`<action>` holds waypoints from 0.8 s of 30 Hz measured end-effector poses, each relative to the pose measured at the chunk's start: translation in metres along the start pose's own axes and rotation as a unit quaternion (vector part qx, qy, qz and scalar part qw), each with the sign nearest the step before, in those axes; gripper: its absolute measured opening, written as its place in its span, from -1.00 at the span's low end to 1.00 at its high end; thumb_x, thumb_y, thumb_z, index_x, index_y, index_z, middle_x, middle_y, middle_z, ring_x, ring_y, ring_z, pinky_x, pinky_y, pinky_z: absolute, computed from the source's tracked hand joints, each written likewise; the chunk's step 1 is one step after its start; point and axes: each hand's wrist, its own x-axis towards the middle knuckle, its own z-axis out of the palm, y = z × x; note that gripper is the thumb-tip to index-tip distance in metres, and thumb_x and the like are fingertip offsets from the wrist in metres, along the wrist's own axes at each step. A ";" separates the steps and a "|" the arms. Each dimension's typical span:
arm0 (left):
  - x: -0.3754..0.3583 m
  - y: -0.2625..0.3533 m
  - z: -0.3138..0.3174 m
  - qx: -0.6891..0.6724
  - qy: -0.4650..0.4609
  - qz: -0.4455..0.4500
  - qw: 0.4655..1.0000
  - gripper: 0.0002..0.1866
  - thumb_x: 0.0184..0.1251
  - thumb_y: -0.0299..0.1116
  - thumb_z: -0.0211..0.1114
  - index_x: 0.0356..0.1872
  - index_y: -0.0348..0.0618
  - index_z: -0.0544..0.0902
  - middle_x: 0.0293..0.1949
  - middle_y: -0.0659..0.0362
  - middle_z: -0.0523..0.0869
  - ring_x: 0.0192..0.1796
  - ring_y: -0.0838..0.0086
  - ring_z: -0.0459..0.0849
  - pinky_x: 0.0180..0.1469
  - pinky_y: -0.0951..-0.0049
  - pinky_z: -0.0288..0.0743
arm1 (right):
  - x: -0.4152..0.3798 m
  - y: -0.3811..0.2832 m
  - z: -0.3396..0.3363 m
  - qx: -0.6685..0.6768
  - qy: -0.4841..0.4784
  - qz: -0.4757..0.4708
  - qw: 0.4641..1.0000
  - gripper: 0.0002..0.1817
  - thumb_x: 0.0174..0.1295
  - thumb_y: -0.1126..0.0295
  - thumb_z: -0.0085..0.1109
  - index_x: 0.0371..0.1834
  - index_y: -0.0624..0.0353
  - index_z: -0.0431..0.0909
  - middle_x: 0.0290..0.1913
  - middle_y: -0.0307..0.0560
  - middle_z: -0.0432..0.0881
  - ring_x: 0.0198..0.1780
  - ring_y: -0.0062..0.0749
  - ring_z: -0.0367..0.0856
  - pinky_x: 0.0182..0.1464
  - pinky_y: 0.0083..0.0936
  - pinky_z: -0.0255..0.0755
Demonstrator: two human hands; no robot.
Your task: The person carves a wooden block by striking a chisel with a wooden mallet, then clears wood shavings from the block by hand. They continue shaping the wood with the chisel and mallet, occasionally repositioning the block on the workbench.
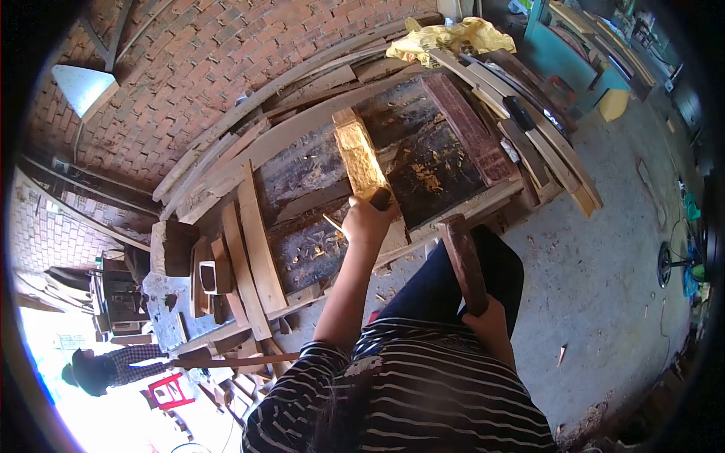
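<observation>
My left hand (368,219) is closed around a short dark tool handle (381,198), at the near end of a carved, golden-lit wood block (358,155). The tool's working end is hidden by the hand, and a thin pale strip (332,223) sticks out to its left. Lower right, by my thigh, my right hand (491,328) grips the narrow end of a brown wooden mallet (462,260), its thicker end pointing up toward the bench. The block lies across a dark workbench (302,170) strewn with wood chips (427,177).
A reddish plank (472,128) and long boards (540,136) lie on the bench's right side. Pale boards (257,245) and a hollow wooden box (217,277) are at the left. A yellow plastic sheet (453,39) sits at the back. Another person (113,368) is at far left.
</observation>
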 end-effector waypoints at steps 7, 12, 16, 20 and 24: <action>0.002 -0.008 0.010 -0.058 0.019 0.015 0.998 -0.15 -0.13 0.23 0.46 -0.14 -0.45 0.42 -0.23 -0.22 0.68 -0.14 0.02 0.71 -0.12 0.17 0.60 | -0.002 0.000 0.002 0.011 0.010 0.000 1.000 -0.58 -0.22 0.35 0.31 -0.23 0.33 0.55 -0.33 0.06 0.66 -0.27 -0.24 0.65 -0.17 -0.35 0.47; 0.004 -0.031 0.024 -0.181 0.048 0.102 0.977 -0.23 -0.15 0.09 0.52 -0.07 -0.36 0.47 -0.22 -0.19 0.69 -0.14 0.00 0.70 -0.11 0.15 0.58 | -0.001 -0.004 0.007 0.032 0.035 0.013 0.999 -0.61 -0.22 0.34 0.30 -0.28 0.32 0.54 -0.38 0.01 0.64 -0.32 -0.28 0.63 -0.19 -0.35 0.46; -0.010 -0.026 0.017 -0.229 0.096 0.082 0.965 -0.43 -0.04 -0.08 0.48 -0.08 -0.24 0.53 -0.26 -0.17 0.70 -0.19 0.00 0.71 -0.14 0.14 0.58 | 0.001 -0.007 0.009 0.020 0.041 -0.009 0.999 -0.60 -0.22 0.34 0.30 -0.27 0.31 0.53 -0.37 -0.01 0.64 -0.33 -0.30 0.61 -0.20 -0.36 0.46; -0.040 -0.013 -0.023 -0.245 0.080 0.229 0.939 -0.69 0.05 -0.24 0.45 -0.27 -0.22 0.63 -0.41 -0.07 0.70 -0.31 0.13 0.74 -0.24 0.29 0.59 | 0.001 0.003 0.011 0.050 0.054 -0.021 0.997 -0.62 -0.18 0.31 0.32 -0.29 0.31 0.53 -0.38 -0.06 0.64 -0.34 -0.35 0.59 -0.22 -0.37 0.46; -0.058 0.005 -0.034 -0.205 0.058 0.542 0.813 -0.64 -0.32 -0.39 0.42 -0.32 -0.07 0.62 -0.39 0.10 0.69 -0.34 0.20 0.70 -0.32 0.29 0.56 | 0.002 0.017 0.012 0.107 0.058 -0.023 0.992 -0.64 -0.15 0.28 0.38 -0.33 0.27 0.54 -0.42 -0.15 0.62 -0.37 -0.42 0.57 -0.24 -0.40 0.46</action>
